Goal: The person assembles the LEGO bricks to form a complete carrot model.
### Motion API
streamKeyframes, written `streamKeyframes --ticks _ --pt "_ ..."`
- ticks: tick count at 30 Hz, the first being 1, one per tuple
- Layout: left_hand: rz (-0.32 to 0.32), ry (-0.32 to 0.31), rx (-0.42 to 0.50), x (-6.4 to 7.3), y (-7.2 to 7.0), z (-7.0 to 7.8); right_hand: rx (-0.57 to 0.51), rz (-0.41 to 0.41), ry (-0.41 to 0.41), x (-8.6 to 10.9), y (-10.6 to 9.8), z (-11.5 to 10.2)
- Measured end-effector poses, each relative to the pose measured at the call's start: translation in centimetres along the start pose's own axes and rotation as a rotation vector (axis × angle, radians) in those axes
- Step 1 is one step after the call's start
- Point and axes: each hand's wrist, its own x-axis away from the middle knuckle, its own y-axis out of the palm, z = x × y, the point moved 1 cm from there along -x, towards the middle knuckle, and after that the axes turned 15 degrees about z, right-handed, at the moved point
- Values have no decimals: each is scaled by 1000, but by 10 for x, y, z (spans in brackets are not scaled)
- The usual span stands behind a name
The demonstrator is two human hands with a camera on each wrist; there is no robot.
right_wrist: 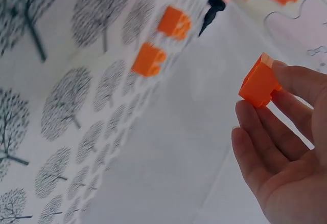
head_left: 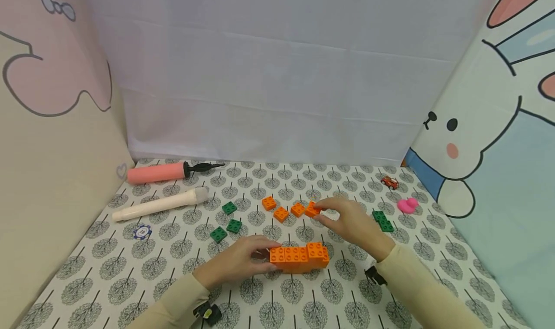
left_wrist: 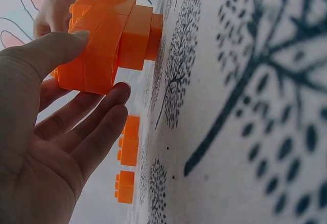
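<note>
My left hand [head_left: 236,261] grips the left end of a joined row of orange toy building bricks [head_left: 295,257], thumb on one side and fingers on the other. A single brick stands a level higher near the row's right end. In the left wrist view the built piece [left_wrist: 102,45] has narrower bricks on the side towards the cloth. Farther back, my right hand [head_left: 353,223] pinches one loose orange brick [right_wrist: 259,83] between thumb and fingers. Beside that brick lie several more orange bricks [head_left: 281,214], studs up.
Green bricks [head_left: 218,234] lie left of centre, with joined green bricks [head_left: 383,221] at the right. Farther left are a pink pump [head_left: 158,173], a cream-coloured tube [head_left: 158,205] and a blue-white chip [head_left: 142,231]. A pink duck [head_left: 407,205] and red toy car [head_left: 389,182] sit back right.
</note>
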Motion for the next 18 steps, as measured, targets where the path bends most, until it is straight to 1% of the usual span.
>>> streamKeyframes --ticks 5,7,9,12,18 --pt "4 14 7 0 0 -1 -139 -11 -156 16 -2 -20" --pt "7 17 6 0 0 -1 -177 -28 -215 21 -1 -26" --pt "12 21 -5 0 -1 -2 -189 -37 -260 25 1 -30" --pt "10 19 -4 0 -1 -2 -196 -61 -283 29 5 -32" --pt "3 20 11 0 0 -1 -185 -114 -276 37 9 -32"
